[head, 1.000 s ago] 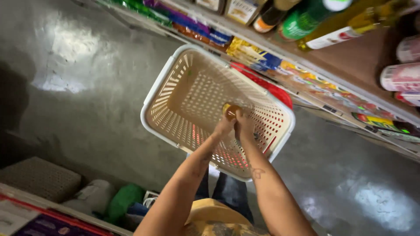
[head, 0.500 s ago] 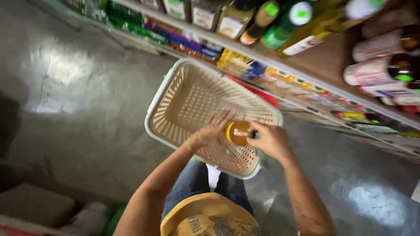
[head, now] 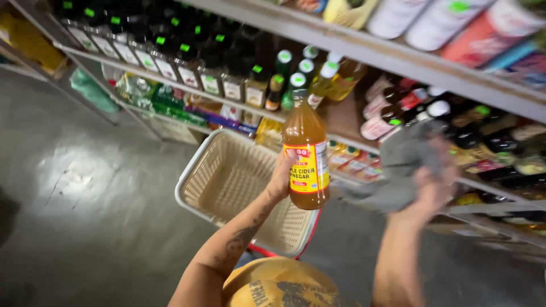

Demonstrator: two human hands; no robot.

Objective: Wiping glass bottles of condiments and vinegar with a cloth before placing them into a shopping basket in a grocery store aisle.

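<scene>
Before the shelves [head: 364, 54] of bottles, we hold the bottle [head: 306, 150] upright in our left hand [head: 280, 179], with the fingers clasped around its lower part, over the label. It is above the far corner of the basket [head: 227, 182], which rests on the floor near our legs. Our right hand [head: 429, 190] is lifted just beside the bottle and its fingers are closed on a grey cloth [head: 398, 170]; this hand is blurred, so we cannot tell more about its grip. To wipe well, we judge that the left hand should keep a firm grasp low on the glass and stay over the basket, while the cloth goes around the neck and the sides. The glass looks smooth and may slip.
</scene>
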